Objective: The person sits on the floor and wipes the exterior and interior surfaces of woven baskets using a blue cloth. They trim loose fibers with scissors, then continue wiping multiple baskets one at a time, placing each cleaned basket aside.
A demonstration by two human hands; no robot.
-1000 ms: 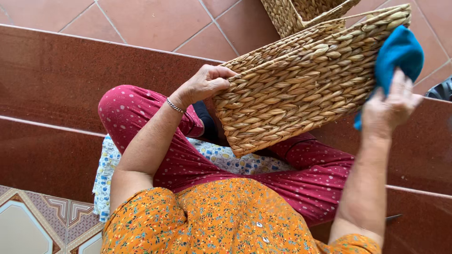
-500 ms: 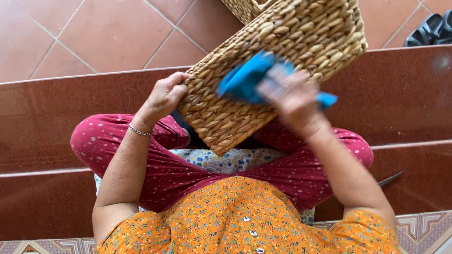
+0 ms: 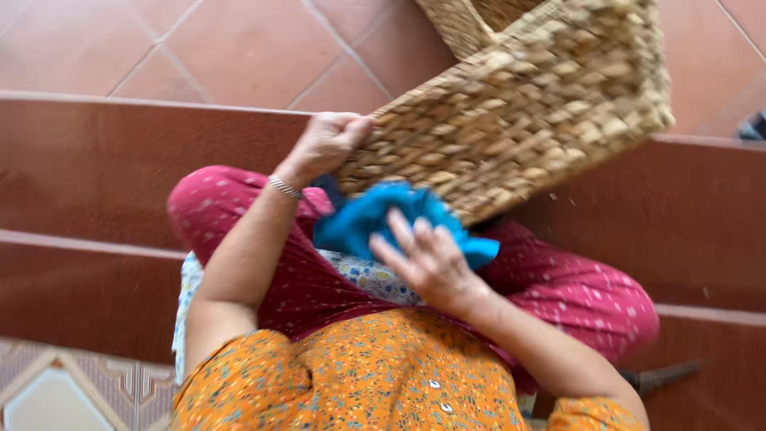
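Setting: red-brown tiled steps [image 3: 96, 160] under you.
Left hand [image 3: 323, 144]: fingers curled on woven basket [image 3: 519, 104] edge — tilted above your lap.
Right hand [image 3: 431, 263]: fingers spread, pressing blue cloth [image 3: 367, 219] just below basket.
Progress: wiping seems mid-way — how much is done can't be told.

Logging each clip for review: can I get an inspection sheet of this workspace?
Surface: reddish-brown tiled steps; person sits on them.
Job's things: woven basket tilted over the lap; blue cloth at its lower edge.
Clutter: second woven basket behind; dark object at right edge.
Grippers: left hand grips basket corner; right hand presses cloth.
Cables: nothing seen.
Surroundings: terracotta floor tiles.
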